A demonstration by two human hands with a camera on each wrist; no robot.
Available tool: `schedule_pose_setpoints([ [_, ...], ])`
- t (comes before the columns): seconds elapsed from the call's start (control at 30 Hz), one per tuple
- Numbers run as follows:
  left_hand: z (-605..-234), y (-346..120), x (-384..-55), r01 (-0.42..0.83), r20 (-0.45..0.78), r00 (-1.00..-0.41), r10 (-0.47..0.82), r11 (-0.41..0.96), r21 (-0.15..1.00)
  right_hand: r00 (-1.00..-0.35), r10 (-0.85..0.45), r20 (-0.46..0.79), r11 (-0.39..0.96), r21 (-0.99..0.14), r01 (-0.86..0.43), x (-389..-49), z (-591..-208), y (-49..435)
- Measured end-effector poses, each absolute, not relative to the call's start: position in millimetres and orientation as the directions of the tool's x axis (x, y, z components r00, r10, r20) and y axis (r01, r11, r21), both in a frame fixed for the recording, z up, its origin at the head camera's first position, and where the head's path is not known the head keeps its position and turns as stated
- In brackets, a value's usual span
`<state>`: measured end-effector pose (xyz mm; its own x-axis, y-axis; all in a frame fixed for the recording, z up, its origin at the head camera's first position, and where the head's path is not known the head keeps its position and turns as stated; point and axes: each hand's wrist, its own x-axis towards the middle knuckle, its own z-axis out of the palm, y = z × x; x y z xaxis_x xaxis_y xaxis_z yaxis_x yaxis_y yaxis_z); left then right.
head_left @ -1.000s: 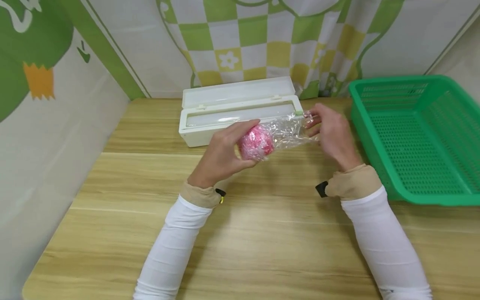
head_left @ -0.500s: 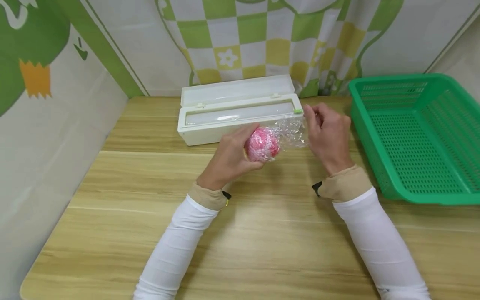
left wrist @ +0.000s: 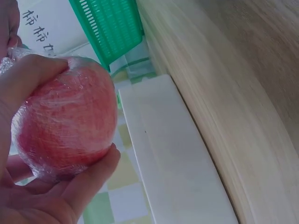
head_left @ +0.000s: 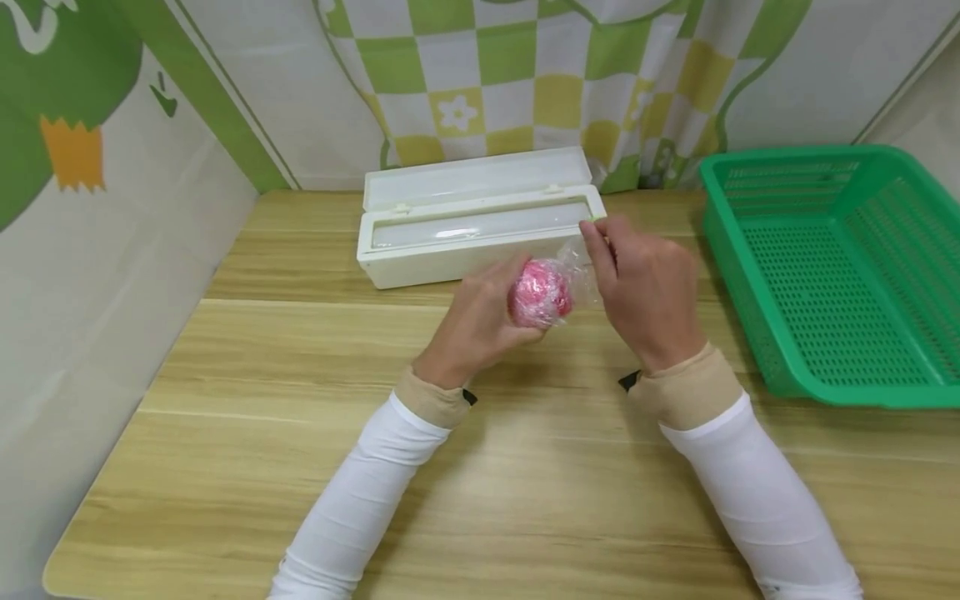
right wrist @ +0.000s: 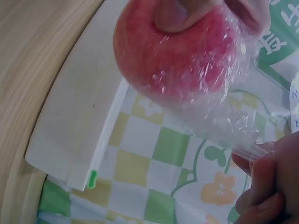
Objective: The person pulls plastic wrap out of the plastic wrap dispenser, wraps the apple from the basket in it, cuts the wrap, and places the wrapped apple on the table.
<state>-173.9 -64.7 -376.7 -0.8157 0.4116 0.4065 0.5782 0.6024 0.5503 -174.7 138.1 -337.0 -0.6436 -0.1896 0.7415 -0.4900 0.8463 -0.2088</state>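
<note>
My left hand (head_left: 480, 321) grips a red apple (left wrist: 70, 116) covered in clear cling film, thumb on one side and fingers on the other. From the apple a loose tail of cling film (right wrist: 224, 123) stretches across to my right hand (head_left: 648, 287). In the right wrist view the film narrows into a twisted strand, pinched between the right thumb and curled fingers (right wrist: 261, 186). Both hands hold the apple and film above the table, just in front of a white cling film dispenser (head_left: 420, 268). Its lid (head_left: 480, 179) is raised and a roll (head_left: 480, 227) lies inside.
At the right stands a green perforated plastic basket (head_left: 772, 333), close to the right forearm. The wooden table (head_left: 300, 467) ends against a checked green, yellow and white curtain (head_left: 506, 62) at the back. A light wall covering (head_left: 202, 175) runs along the left side.
My left hand has carried the apple slightly right and nearer. The right hand has moved left, its fingers closing, and the spread film between the hands has become shorter and gathered.
</note>
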Motion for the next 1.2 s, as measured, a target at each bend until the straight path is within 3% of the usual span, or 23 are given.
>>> schedule_pose_setpoints([
  [0.47, -371, -50, -160, 0.499, 0.346, -0.865, 0.363, 0.689, 0.525, -0.628, -0.340, 0.700, 0.848, -0.061, -0.527, -154, -343, 113],
  [0.67, -370, -46, -154, 0.450, 0.350, -0.887, 0.301, 0.733, 0.510, -0.616, -0.379, 0.691, 0.830, -0.041, -0.556, -151, -353, 102],
  [1.0, -376, -38, -146, 0.325, 0.400, -0.906, 0.136, 0.830, 0.454, -0.560, -0.512, 0.651, 0.796, 0.116, -0.594, -147, -364, 93],
  [1.2, -383, -38, -148, 0.332, 0.465, -0.879, 0.105, 0.835, 0.438, -0.572, -0.589, 0.571, 0.722, 0.053, -0.690, -140, -349, 99],
])
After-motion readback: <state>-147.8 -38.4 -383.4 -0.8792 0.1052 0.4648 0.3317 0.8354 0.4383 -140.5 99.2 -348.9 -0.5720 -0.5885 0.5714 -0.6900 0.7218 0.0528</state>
